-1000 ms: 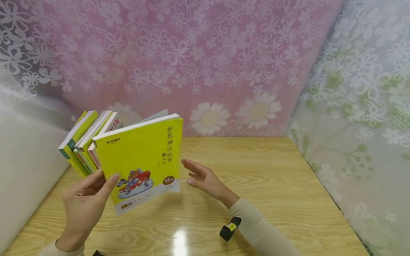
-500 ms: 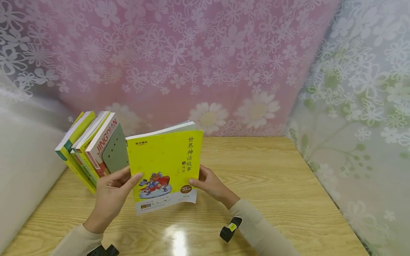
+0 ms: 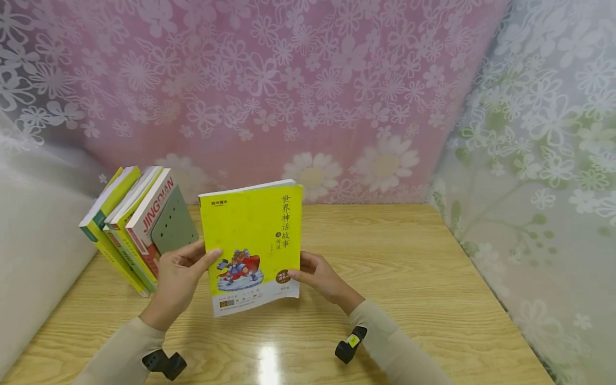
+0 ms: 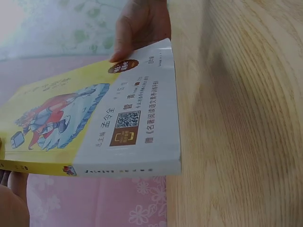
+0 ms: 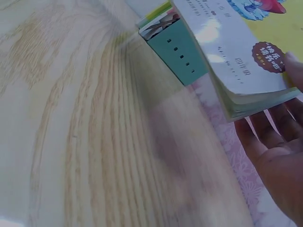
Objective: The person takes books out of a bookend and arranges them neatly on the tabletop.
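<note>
A yellow paperback book with a red-caped figure on its cover is held upright above the table, cover toward me. My left hand grips its left, spine edge, thumb on the cover and fingers behind. At the opposite edge my right hand pinches the lower corner, its thumb near the brown round badge. The left wrist view has the book's white lower band and spine close up, tilted. In the right wrist view the page edges show between thumb and fingers.
Several books stand in a leaning row at the left, against a green bookend with small holes. The wooden table meets a pink flowered curtain at the back and a pale one at the right.
My left hand has carried the yellow book rightward, away from the row, uncovering the bookend. My right hand, earlier apart from the book, has taken hold of its right edge. The book has straightened up.
</note>
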Motion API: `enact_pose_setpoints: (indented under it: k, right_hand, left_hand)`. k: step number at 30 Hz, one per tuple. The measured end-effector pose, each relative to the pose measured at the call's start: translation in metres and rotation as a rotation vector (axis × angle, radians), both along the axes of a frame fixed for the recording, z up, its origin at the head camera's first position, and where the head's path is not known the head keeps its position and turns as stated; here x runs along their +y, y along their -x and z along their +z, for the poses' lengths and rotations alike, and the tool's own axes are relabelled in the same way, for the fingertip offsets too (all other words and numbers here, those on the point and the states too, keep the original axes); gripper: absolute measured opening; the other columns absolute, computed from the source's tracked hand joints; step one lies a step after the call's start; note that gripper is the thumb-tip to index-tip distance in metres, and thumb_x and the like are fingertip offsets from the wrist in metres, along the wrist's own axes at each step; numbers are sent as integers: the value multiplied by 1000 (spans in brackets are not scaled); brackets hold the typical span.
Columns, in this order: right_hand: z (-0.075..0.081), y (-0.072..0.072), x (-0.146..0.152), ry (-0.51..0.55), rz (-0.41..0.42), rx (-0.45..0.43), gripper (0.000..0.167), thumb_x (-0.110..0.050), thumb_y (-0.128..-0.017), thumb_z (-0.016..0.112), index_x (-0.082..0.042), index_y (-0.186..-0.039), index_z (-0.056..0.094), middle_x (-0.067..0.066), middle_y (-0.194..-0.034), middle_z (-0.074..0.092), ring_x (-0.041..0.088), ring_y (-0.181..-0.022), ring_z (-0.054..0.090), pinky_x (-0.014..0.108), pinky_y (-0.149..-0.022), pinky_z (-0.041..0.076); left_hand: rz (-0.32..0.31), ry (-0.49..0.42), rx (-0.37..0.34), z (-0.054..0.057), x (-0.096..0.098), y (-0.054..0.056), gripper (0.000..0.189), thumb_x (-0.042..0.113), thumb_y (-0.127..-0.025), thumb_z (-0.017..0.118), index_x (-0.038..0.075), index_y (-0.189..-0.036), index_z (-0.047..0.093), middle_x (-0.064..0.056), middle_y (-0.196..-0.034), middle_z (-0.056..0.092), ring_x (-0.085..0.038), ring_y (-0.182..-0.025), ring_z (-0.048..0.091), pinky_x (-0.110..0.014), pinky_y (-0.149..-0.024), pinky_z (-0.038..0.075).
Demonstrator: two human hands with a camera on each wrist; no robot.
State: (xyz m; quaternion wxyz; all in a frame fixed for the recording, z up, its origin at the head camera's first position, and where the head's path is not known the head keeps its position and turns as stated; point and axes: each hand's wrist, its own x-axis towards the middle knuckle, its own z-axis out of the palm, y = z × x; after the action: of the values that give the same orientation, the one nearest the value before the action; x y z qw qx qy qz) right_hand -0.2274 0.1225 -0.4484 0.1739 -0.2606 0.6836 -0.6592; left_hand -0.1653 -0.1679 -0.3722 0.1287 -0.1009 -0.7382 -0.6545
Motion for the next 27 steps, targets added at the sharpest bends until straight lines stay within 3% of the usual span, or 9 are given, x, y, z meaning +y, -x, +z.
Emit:
enact_pose_setpoints:
  k: [3, 10, 19, 25, 27]
  right_hand:
    - [-6, 2, 1, -17, -28, -16, 50, -16, -95, 62, -3, -141, 45, 18, -130, 57, 21, -110, 61, 34, -93, 52]
    - [-14, 3, 2, -51, -78, -78, 48, -14, -95, 62, -1, -139, 47, 21, -120, 62, 22, -95, 68, 45, -82, 57]
    - [-18, 5, -4, -30, -102, -34, 40, -18, -97, 58, -2, -133, 51, 19, -117, 64, 22, -99, 67, 36, -82, 57]
    - [-16, 7, -10, 35, -153, -52, 42, -14, -98, 55, -8, -139, 47, 22, -119, 64, 24, -97, 68, 37, -79, 58]
    - [-16, 8, -12, 38, -190, -56, 42, -13, -98, 56, -7, -139, 48, 22, -118, 65, 24, -95, 69, 36, -78, 58]
  left_hand:
    - [-7, -24, -40, -2, -1, 7, 40, 16, -93, 65, -2, -128, 60, 7, -101, 73, -11, -86, 69, -24, -77, 57]
    - [-59, -166, -98, -7, 0, 24, 44, 16, -93, 65, -6, -130, 56, 6, -101, 73, -10, -87, 69, -24, -77, 57]
    - [-58, -246, -162, -15, -4, 44, 52, 19, -91, 67, -9, -132, 52, 7, -98, 73, -9, -85, 69, -25, -76, 57]
    - [-26, -219, -210, -17, -3, 60, 59, 27, -89, 69, -4, -136, 50, 8, -101, 71, -7, -87, 69, -23, -78, 57]
    - [-2, -180, -234, -17, -3, 64, 60, 30, -89, 69, -2, -137, 50, 3, -107, 70, -6, -88, 68, -22, -78, 56]
